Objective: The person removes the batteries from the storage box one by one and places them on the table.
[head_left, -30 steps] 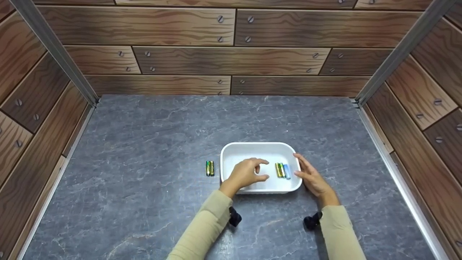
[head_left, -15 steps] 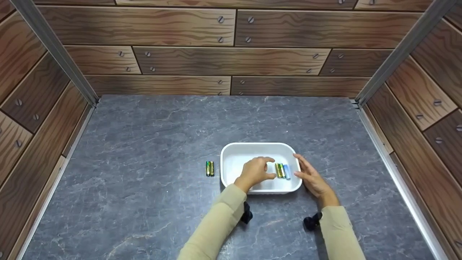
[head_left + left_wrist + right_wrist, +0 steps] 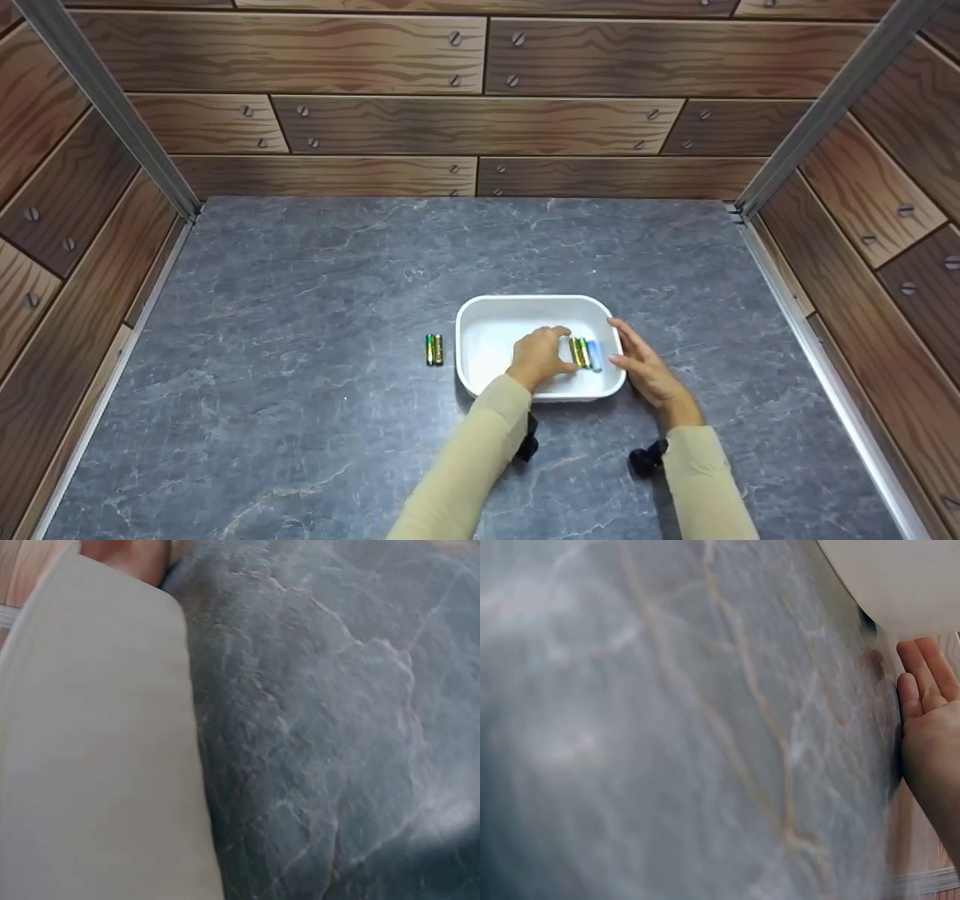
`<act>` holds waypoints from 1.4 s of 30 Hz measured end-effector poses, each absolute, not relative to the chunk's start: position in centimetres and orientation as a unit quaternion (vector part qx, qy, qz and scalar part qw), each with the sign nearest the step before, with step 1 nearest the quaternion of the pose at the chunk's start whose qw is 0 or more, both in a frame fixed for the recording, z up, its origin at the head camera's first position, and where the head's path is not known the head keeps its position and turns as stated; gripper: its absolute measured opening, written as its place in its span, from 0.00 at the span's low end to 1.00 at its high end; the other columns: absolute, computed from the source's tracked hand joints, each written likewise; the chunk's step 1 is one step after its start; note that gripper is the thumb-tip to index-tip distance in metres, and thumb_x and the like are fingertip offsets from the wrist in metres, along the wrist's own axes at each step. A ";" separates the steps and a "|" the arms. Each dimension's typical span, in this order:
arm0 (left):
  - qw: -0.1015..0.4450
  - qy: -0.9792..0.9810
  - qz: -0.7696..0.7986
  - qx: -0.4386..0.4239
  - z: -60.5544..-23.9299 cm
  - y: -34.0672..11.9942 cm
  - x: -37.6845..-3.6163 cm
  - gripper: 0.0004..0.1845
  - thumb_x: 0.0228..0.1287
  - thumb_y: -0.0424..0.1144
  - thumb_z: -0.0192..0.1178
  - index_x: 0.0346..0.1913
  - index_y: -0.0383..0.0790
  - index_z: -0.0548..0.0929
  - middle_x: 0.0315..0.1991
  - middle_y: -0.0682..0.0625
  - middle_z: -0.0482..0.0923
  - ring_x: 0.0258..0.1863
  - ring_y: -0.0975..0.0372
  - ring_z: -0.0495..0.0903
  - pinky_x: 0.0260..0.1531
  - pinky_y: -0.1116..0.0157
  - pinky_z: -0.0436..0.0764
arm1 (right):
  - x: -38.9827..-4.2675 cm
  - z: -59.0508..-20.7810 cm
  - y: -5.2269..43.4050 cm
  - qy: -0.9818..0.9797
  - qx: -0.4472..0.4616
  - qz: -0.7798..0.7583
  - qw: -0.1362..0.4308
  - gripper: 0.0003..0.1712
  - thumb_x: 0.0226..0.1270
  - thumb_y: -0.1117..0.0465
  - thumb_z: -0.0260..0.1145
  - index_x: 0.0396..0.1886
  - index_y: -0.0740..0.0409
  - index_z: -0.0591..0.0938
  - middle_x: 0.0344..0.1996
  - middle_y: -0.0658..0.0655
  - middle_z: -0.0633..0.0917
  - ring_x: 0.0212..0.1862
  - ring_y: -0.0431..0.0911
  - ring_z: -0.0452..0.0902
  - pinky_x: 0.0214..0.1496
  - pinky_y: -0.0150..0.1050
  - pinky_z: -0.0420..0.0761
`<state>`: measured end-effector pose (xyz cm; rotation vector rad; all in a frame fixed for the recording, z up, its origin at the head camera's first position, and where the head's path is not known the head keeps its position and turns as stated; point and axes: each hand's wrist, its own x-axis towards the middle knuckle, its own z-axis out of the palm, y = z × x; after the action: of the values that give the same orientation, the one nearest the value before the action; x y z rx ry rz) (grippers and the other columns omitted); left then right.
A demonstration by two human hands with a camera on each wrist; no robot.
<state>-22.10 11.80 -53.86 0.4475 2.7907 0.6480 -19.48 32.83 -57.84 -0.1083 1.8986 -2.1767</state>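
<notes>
A white plastic tray (image 3: 480, 386) holds two gold-and-green batteries (image 3: 576, 352) and a blue battery (image 3: 594, 356), side by side near its right end. Inside the tray, my left hand (image 3: 536, 356) has its thumb and index finger spread in a C at the ends of the leftmost battery; the other fingers are hidden. My right hand (image 3: 651, 375) touches the tray's right rim with fingertips and thumb. In the right wrist view its fingers (image 3: 922, 675) reach straight toward the tray wall (image 3: 907, 592). The left wrist view is mostly tray wall (image 3: 105, 727) and tabletop.
Two more gold-and-green batteries (image 3: 434, 350) lie side by side on the dark marbled table (image 3: 300, 300), just left of the tray. Wood-patterned panels (image 3: 465, 124) with metal corner posts (image 3: 802, 120) enclose the back and sides.
My left hand has moved right inside the tray, up to the batteries, with thumb and index finger still apart. The right hand has kept its place on the rim, and the batteries lie as before.
</notes>
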 end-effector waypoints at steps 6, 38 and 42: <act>0.121 0.963 0.189 0.147 -54.0 12.6 -22.0 0.35 0.49 0.53 0.72 0.62 0.53 0.76 0.53 0.52 0.83 0.50 0.59 0.83 0.49 0.62 0.81 | -19.6 -57.8 33.0 0.647 -0.061 -0.749 0.126 0.36 0.64 0.73 0.57 0.70 0.49 0.64 0.61 0.31 0.70 0.63 0.24 0.67 0.62 0.21 0.67; 0.131 0.959 0.188 0.167 -52.5 12.6 -22.9 0.28 0.45 0.54 0.74 0.52 0.51 0.84 0.43 0.54 0.86 0.44 0.59 0.84 0.42 0.62 0.81 | -19.5 -58.0 32.9 0.647 -0.052 -0.749 0.133 0.35 0.65 0.74 0.56 0.69 0.46 0.64 0.61 0.32 0.73 0.62 0.28 0.68 0.62 0.24 0.69; 0.130 0.957 0.194 0.172 -51.8 12.5 -22.9 0.29 0.46 0.55 0.74 0.54 0.52 0.83 0.46 0.54 0.86 0.46 0.60 0.84 0.44 0.62 0.82 | -19.5 -57.9 32.9 0.651 -0.056 -0.746 0.130 0.35 0.64 0.74 0.55 0.70 0.50 0.62 0.60 0.32 0.73 0.62 0.28 0.68 0.62 0.24 0.69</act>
<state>-22.90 12.51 -51.81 0.4987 2.7806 0.5644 -19.48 32.95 -57.93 -0.1626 1.8925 -2.1668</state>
